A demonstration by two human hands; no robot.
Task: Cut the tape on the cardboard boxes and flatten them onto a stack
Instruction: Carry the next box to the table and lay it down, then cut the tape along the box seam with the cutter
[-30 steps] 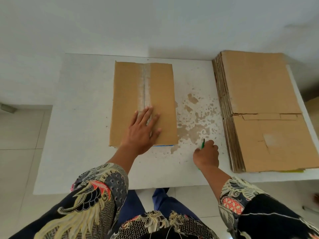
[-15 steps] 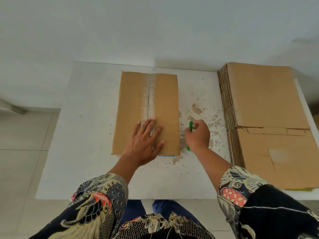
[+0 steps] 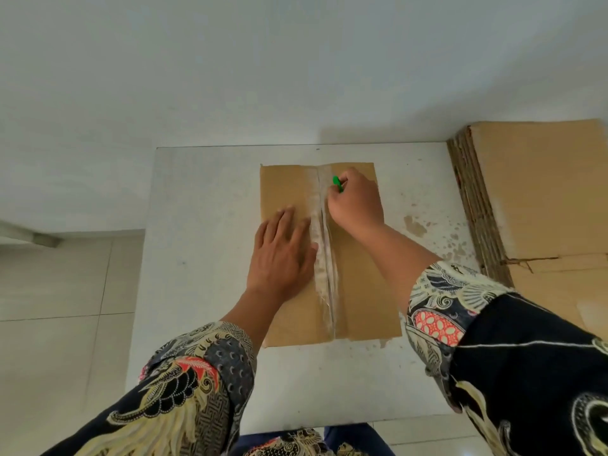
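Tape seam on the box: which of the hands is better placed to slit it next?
Right. The right hand grips the green cutter at the tape seam's far end; the left hand lies flat, steadying the cardboard box.

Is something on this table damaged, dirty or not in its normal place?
Yes. The white table has brown patches between the taped box and the stack of flattened boxes, as if its coating has flaked. The stack's top sheet has a ragged tear.
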